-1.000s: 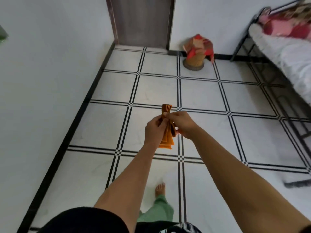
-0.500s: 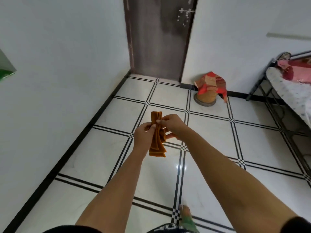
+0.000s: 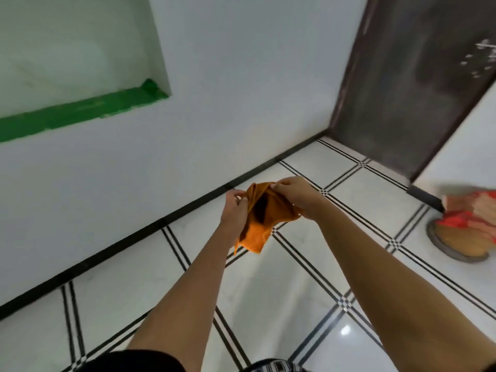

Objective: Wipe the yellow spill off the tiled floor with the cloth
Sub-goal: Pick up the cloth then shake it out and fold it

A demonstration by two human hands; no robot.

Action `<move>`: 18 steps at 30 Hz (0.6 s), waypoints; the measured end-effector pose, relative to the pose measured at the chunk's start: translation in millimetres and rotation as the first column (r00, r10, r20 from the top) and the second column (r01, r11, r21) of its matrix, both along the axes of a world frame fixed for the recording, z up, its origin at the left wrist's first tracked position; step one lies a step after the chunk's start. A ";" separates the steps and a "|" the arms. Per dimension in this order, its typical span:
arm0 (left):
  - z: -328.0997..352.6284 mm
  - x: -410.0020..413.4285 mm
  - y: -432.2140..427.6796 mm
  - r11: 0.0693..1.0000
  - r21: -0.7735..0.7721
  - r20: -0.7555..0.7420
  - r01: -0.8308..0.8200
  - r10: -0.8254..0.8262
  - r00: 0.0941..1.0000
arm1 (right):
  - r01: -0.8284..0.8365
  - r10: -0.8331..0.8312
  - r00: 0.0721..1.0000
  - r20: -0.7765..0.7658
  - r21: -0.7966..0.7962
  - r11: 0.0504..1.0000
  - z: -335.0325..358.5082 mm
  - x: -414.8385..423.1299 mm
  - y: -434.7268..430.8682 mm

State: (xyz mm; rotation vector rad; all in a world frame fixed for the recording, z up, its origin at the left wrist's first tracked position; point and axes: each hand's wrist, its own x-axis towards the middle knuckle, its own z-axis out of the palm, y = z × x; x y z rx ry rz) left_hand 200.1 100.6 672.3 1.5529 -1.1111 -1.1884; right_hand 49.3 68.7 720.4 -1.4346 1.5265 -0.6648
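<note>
An orange cloth (image 3: pixel 264 224) hangs in the air in front of me, held at chest height above the white tiled floor (image 3: pixel 271 285). My left hand (image 3: pixel 234 210) pinches its left top edge and my right hand (image 3: pixel 294 196) pinches its right top edge, so the folds gape open between them. The lower part of the cloth dangles loose. No yellow spill shows on the tiles in this view.
A white wall (image 3: pixel 134 183) with a black skirting runs along the left, with a green-edged recess (image 3: pixel 80 111) high up. A dark door (image 3: pixel 413 84) stands at the back right. A basket draped in red and tan cloth (image 3: pixel 467 229) sits on the floor at the right.
The view has swung left and upward, bringing the wall recess in and the bed out. My hands have pulled the folded cloth apart, so it now hangs wider and looser.
</note>
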 end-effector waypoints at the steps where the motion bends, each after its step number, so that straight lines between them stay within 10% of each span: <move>1: 1.4 0.9 0.5 1.000 -0.006 -0.019 0.011 -0.011 1.000 | -0.033 0.033 0.999 0.008 -0.017 0.999 2.5 2.1 -4.6; 12: 10.0 76.5 -7.7 0.965 -0.232 0.505 0.126 0.008 0.863 | -0.494 0.474 0.863 -0.174 -0.098 0.864 27.3 54.8 -45.2; 18: 12.3 76.7 -25.1 0.987 -0.146 0.691 0.069 0.051 0.721 | -0.473 0.439 0.873 -0.212 -0.143 0.870 38.5 71.8 -55.6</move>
